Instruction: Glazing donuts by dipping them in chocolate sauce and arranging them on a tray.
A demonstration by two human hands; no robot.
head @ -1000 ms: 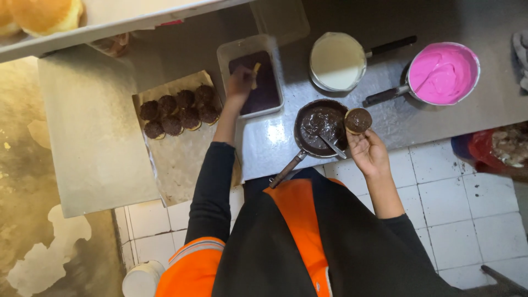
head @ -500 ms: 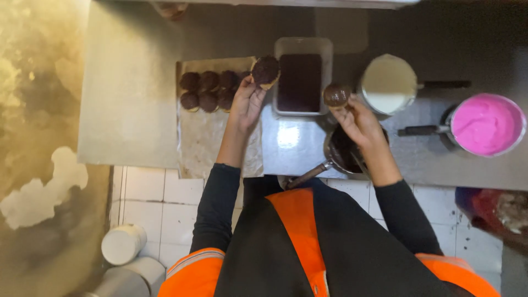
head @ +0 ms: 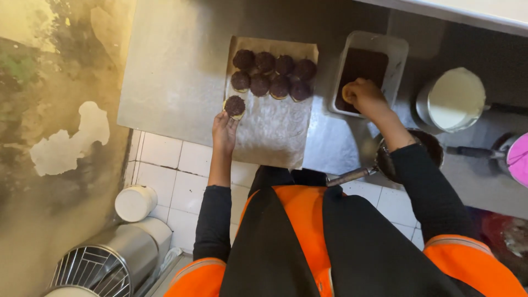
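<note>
A steel counter (head: 176, 71) runs across the top of a tiled kitchen, seen from straight above. Left hand (head: 224, 125) is out over the near edge of the paper sheet (head: 275, 137), fingers closed around a chocolate-topped bun (head: 235, 105), holding it just below the left end of the others. Right hand (head: 364, 97) is closed on a pale bun (head: 348, 93), pressing it down at the near left corner of the plastic tub (head: 399, 58) of dark chocolate.

On the paper, beyond the left hand, the coated buns (head: 273, 74) sit in two tight rows, touching one another. Under the right forearm there's a dark pan (head: 434, 148), its handle pointing back toward the person's orange and black top. To the right of the tub stands a pot (head: 454, 102) of white cream, and at the far right edge a slice of a pink-filled pot (head: 518, 159) shows.

Down on the floor at the left, a white tub (head: 135, 202) sits just beside a steel mixer bowl (head: 110, 261) with a wire guard, against a stained, peeling wall (head: 49, 137).
</note>
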